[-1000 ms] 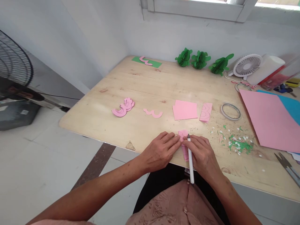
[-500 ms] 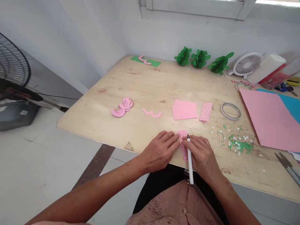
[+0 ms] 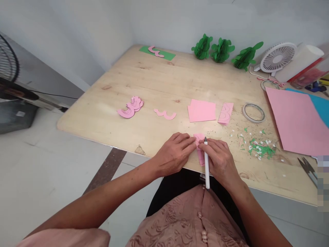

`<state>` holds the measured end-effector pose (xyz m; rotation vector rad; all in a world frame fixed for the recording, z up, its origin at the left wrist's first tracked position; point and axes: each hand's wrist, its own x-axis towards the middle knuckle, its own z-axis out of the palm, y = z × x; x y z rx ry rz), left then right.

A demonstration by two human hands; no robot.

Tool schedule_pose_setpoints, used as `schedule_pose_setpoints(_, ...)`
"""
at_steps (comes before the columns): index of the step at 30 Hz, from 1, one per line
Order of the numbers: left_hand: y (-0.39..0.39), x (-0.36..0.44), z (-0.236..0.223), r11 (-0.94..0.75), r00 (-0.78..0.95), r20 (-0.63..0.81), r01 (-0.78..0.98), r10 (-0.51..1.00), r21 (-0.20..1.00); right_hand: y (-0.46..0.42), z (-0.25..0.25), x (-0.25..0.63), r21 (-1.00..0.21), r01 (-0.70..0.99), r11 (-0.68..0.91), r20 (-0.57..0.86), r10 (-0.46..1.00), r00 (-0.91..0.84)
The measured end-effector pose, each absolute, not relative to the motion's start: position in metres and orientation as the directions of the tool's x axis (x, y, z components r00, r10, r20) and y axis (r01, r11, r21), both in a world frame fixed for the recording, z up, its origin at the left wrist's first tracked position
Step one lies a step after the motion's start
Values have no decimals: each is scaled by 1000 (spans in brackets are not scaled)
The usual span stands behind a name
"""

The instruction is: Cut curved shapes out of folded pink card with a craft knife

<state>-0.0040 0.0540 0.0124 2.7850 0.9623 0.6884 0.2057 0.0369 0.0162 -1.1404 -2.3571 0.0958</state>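
Note:
A small pink paper strip (image 3: pixel 199 151) lies at the near edge of the wooden table (image 3: pixel 159 85). My left hand (image 3: pixel 174 154) rests flat on the table with its fingertips pressing the strip's left side. My right hand (image 3: pixel 218 159) is closed around a white pen (image 3: pixel 206 164), whose dark tip touches the strip near its top. Further back lie a pink paper square (image 3: pixel 202 110) and a pink strip with drawn curves (image 3: pixel 225 113). A single pink cut-out (image 3: pixel 165 114) and a pile of pink cut-outs (image 3: pixel 130 107) lie to the left.
A tape ring (image 3: pixel 253 112) and green and white paper scraps (image 3: pixel 258 149) lie right of my hands. Large pink (image 3: pixel 295 120) and blue sheets, scissors (image 3: pixel 308 169), a small white fan (image 3: pixel 276 56) and three green paper shapes (image 3: pixel 221 49) sit at the right and back.
The view has tilted down a little, so everything sits higher in the picture. My hands and the pen stay on the pink strip with barely any shift.

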Motion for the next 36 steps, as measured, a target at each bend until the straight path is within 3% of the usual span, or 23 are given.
schedule_pose_setpoints(11,56,-10,14,-823,755,333,541,565,171,39,19,209,-300,699,649,408,750,-521)
schedule_pose_setpoints(36,55,-8,20,-784,729,291,559,620,271,39,23,211,-346,682,645,372,761,-531)
